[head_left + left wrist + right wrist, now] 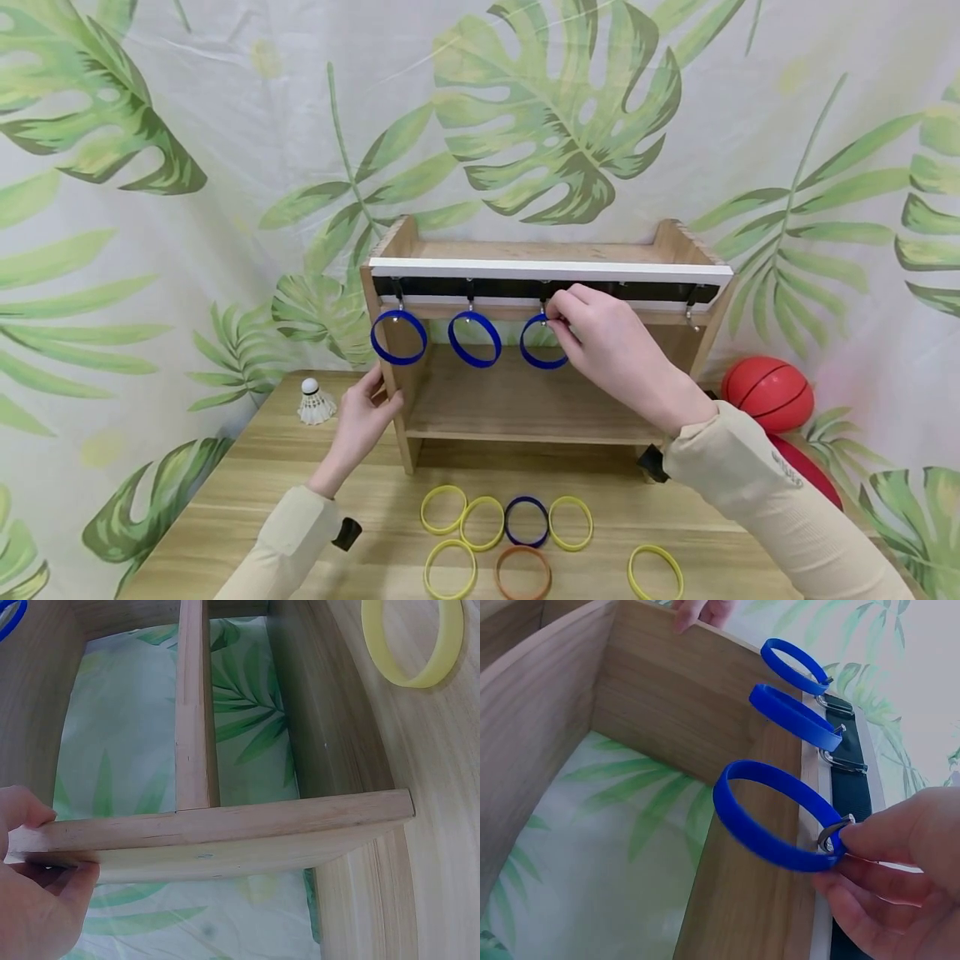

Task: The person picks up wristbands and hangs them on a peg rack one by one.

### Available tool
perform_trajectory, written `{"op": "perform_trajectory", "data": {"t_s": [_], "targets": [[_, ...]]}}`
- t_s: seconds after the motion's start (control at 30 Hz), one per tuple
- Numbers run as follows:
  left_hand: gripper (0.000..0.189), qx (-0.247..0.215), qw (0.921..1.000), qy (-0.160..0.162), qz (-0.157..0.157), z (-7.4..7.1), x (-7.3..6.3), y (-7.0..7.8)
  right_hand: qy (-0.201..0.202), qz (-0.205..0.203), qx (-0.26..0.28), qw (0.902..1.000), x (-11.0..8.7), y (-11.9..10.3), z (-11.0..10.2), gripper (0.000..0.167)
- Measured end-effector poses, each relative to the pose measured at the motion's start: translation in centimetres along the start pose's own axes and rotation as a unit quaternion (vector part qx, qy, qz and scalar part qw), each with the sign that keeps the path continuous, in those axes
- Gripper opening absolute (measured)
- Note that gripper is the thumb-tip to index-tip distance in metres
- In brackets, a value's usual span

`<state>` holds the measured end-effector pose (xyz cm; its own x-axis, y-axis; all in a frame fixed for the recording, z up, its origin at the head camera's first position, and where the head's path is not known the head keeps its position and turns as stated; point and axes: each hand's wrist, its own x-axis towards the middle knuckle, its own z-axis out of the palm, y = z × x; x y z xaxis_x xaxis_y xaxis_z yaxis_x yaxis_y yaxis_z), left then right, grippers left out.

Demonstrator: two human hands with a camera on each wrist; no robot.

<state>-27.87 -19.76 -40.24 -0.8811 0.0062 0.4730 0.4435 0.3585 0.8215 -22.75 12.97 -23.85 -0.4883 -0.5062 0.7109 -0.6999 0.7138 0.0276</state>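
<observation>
In the head view, my right hand (pixel 611 354) pinches a blue wristband (pixel 769 847) at the third hook (pixel 826 834) from the left, and the right wrist view shows the band looped over that hook. Two more blue wristbands (pixel 400 361) (pixel 476 362) hang from the hooks to its left. Those hooks are fixed along a black strip (pixel 435 289) on the front of a wooden shelf (pixel 525 437). My left hand (pixel 363 425) holds the edge of the shelf's left side panel (pixel 225 825), thumb on one face and fingers on the other.
On the table before the shelf lie several yellow wristbands (pixel 426 575), a blue one (pixel 507 523) and an orange one (pixel 497 575). A shuttlecock (pixel 315 404) stands to the left. At the right is a red ball (pixel 768 393) above another red object (pixel 808 471). A leaf-patterned cloth (pixel 225 208) hangs behind.
</observation>
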Motion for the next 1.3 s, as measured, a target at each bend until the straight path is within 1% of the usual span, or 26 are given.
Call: {"op": "perform_trajectory", "data": {"t_s": [0.13, 0.27, 0.37, 0.47, 0.53, 0.67, 0.73, 0.83, 0.9, 1.0, 1.03, 1.07, 1.17, 1.3], "targets": [[0.048, -0.004, 1.0000, -0.001, -0.002, 0.0, 0.0, 0.0, 0.007, 0.000, 0.000, 1.0000, -0.7, -0.2, -0.3, 0.004], [0.048, -0.003, 1.0000, -0.005, -0.004, -0.1, 0.0, 0.0, 0.025, -0.010, -0.002, 0.9996, -2.3, -0.5, -1.1, 0.007], [0.049, -0.002, 1.0000, -0.006, -0.003, 0.0, 0.0, 0.0, 0.036, -0.023, -0.002, 0.9991, -4.2, -0.6, -1.4, 0.011], [0.050, -0.004, 1.0000, -0.004, -0.003, 0.1, 0.0, 0.0, 0.028, -0.027, 0.002, 0.9992, -7.2, -0.4, -0.9, 0.015], [0.050, -0.004, 1.0000, -0.004, -0.001, 0.1, 0.0, 0.0, 0.012, -0.020, 0.010, 0.9997, -9.7, 0.0, -0.1, 0.020], [0.049, -0.002, 1.0000, -0.002, 0.000, 0.1, 0.0, 0.0, -0.022, 0.006, 0.021, 0.9995, -15.4, 1.2, 2.8, 0.027], [0.049, 0.000, 1.0000, -0.002, 0.001, 0.1, 0.0, -0.1, -0.045, 0.023, 0.030, 0.9983, -18.3, 1.8, 4.1, 0.029], [0.050, 0.003, 1.0000, -0.003, 0.001, 0.0, 0.1, -0.2, -0.104, 0.053, 0.047, 0.9920, -22.1, 2.5, 5.6, 0.030], [0.050, 0.004, 1.0000, -0.002, 0.000, -0.1, 0.1, -0.2, -0.162, 0.086, 0.062, 0.9810, -23.9, 3.0, 6.2, 0.028], [0.047, 0.003, 1.0000, -0.002, -0.003, -0.1, 0.1, -0.2, -0.233, 0.122, 0.083, 0.9613, -25.7, 3.7, 6.8, 0.026], [0.046, 0.004, 1.0000, -0.002, -0.003, -0.1, 0.1, -0.2, -0.250, 0.131, 0.091, 0.9551, -26.1, 3.9, 6.9, 0.024], [0.044, 0.005, 1.0000, -0.003, -0.004, -0.1, 0.1, -0.1, -0.260, 0.137, 0.097, 0.9509, -26.5, 4.0, 7.0, 0.024], [0.042, 0.003, 0.9999, -0.005, -0.009, 0.0, 0.0, 0.0, -0.272, 0.137, 0.115, 0.9454, -27.2, 4.5, 7.2, 0.024], [0.042, -0.003, 0.9999, -0.006, -0.015, 0.1, -0.1, 0.2, -0.279, 0.139, 0.116, 0.9430, -27.4, 4.7, 7.4, 0.027]]}}
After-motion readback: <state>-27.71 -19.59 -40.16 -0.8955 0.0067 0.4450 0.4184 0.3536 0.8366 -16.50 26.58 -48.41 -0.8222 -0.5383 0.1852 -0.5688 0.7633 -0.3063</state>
